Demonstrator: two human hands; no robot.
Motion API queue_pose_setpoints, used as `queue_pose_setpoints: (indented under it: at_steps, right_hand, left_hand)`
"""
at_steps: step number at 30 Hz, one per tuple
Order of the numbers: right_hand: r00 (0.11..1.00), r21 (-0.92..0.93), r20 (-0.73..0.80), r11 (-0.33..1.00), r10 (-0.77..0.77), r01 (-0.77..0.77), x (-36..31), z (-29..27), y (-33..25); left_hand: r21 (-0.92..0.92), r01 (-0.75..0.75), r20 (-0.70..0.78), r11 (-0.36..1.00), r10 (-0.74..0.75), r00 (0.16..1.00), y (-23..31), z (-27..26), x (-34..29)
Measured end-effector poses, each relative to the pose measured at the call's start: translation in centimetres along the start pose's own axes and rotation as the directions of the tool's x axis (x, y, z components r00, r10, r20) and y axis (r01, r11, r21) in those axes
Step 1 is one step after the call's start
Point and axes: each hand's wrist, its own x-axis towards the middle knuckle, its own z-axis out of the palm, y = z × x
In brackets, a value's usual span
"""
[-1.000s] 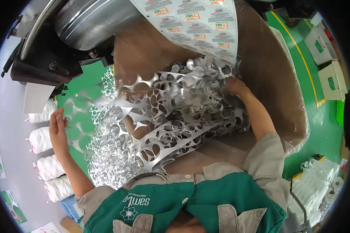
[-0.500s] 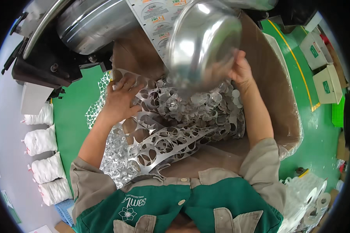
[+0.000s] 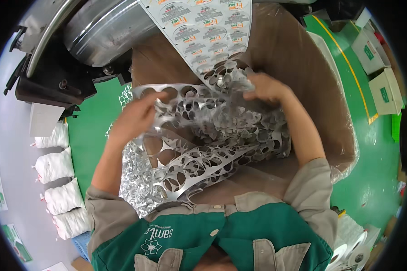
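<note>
A printed foil sheet [image 3: 201,29] hangs down from the top; its lower part is punched with round holes. At its lower right edge my right hand [image 3: 272,88] is closed, its fingertips and thumb on the crumpled punched foil. My left hand [image 3: 138,113], smeared by motion, is over the left end of a band of silvery perforated foil [image 3: 185,90]; whether its fingers grip it is unclear. Below and between the hands lie many loose round foil discs [image 3: 257,122]. More perforated foil [image 3: 176,178] stretches nearer to me, beside a shiny heap of scrap [image 3: 140,180].
The foil lies in a brown box lined with clear plastic [image 3: 321,90]. A metal roller [image 3: 108,34] and a black machine part [image 3: 49,81] stand at the upper left. White bundles [image 3: 54,166] line the left side. Pale bins [image 3: 384,92] stand at the far right.
The metal bowl that my right hand held has gone out of view, uncovering the printed sheet. My right hand has moved onto the punched foil; my left hand has shifted slightly nearer me.
</note>
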Motion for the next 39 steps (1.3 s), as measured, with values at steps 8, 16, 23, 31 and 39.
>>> queue_pose_setpoints:
  at_steps: [8, 16, 23, 31, 39]
  right_hand:
    - [0.939, 0.937, 0.115, -0.279, -0.325, -0.211, 0.2, -3.7, -6.4]
    - [0.827, 0.438, 0.442, 0.721, 0.348, -0.537, -2.1, 4.7, 4.3]
    - [0.923, -0.009, 0.267, 0.958, 0.277, -0.286, -0.2, 0.1, -2.1]
    - [0.969, 0.206, 0.242, 0.973, 0.057, -0.108, 0.5, -9.6, -9.3]
    - [0.96, 0.884, -0.202, -0.459, -0.194, 0.093, -1.9, -8.1, -6.9]
  left_hand:
    - [-0.63, -0.227, -0.385, 0.743, -0.045, 0.922, 1.3, -4.9, -5.8]
    - [-0.263, 0.161, -0.28, 0.951, -0.234, 0.931, -5.5, -1.4, -8.3]
    - [0.454, -0.209, 0.009, 0.866, 0.23, 0.973, 0.6, -1.1, -4.1]
    - [-0.012, -0.05, 0.488, 0.999, 0.049, 0.872, -1.8, 2.8, 0.3]
    - [-0.998, -0.062, -0.057, -0.016, -0.202, 0.978, -2.9, -3.8, -1.5]
